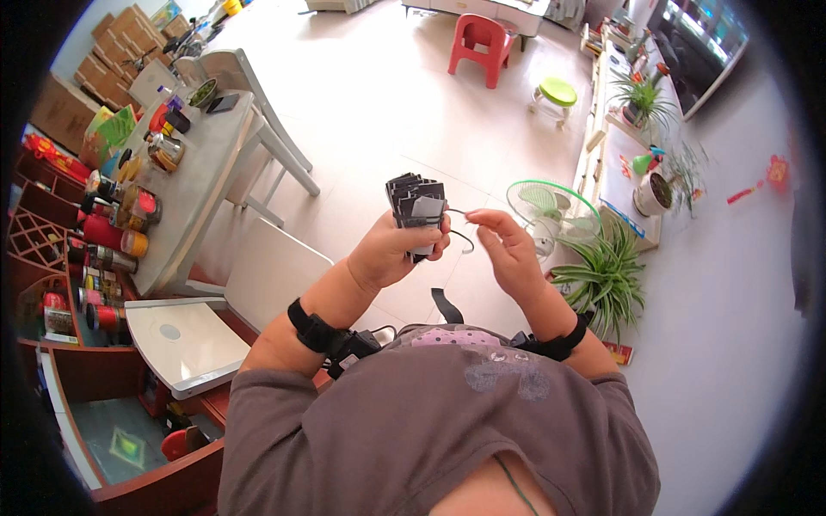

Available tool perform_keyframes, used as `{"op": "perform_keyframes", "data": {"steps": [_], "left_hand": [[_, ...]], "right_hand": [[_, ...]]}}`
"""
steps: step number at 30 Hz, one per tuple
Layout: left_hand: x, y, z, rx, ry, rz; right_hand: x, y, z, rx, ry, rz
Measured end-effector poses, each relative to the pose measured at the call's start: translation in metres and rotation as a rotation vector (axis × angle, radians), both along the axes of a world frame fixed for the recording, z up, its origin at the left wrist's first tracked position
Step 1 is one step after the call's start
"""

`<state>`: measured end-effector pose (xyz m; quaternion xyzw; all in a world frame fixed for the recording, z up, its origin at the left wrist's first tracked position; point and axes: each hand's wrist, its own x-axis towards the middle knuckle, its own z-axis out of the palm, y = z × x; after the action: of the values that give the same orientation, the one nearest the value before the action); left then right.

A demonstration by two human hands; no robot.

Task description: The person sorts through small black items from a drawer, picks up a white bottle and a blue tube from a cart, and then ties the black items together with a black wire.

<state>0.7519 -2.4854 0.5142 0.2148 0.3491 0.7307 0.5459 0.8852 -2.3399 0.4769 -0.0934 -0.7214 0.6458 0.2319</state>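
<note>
My left hand (pixel 410 242) grips a bundle of black and white flat pieces (pixel 416 197), fanned out at the top; their exact kind is unclear. A thin dark band (pixel 457 211) runs from the bundle's right side to the fingertips of my right hand (pixel 506 248). Whether those fingertips pinch it or only touch it does not show. Its thumb and forefinger are slightly apart. Below them, another curved length of thin band (pixel 468 237) sticks out from the bundle. Each forearm wears a black strap, and a wider black strap (pixel 446 306) hangs in front of my waist.
On the left stand a grey table (pixel 193 187) with jars and a bowl, a chair (pixel 258 122), and a pale folding seat (pixel 187 342). A fan (pixel 552 209) and a spider plant (pixel 606 277) are at right. Farther off are a red chair (pixel 477 48) and green stool (pixel 557 92).
</note>
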Motion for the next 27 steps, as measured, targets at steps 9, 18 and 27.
{"op": "perform_keyframes", "data": {"steps": [9, 18, 27], "left_hand": [[-0.071, 0.048, -0.010, -0.189, 0.107, 0.172], [-0.174, 0.097, -0.030, -0.012, -0.128, 0.080], [-0.287, 0.142, -0.008, -0.148, 0.255, -0.138]], "right_hand": [[-0.066, 0.070, -0.003, -0.040, -0.220, 0.170], [-0.159, 0.124, 0.012, 0.030, -0.319, 0.113], [-0.271, 0.164, 0.011, 0.092, -0.529, 0.141]]}}
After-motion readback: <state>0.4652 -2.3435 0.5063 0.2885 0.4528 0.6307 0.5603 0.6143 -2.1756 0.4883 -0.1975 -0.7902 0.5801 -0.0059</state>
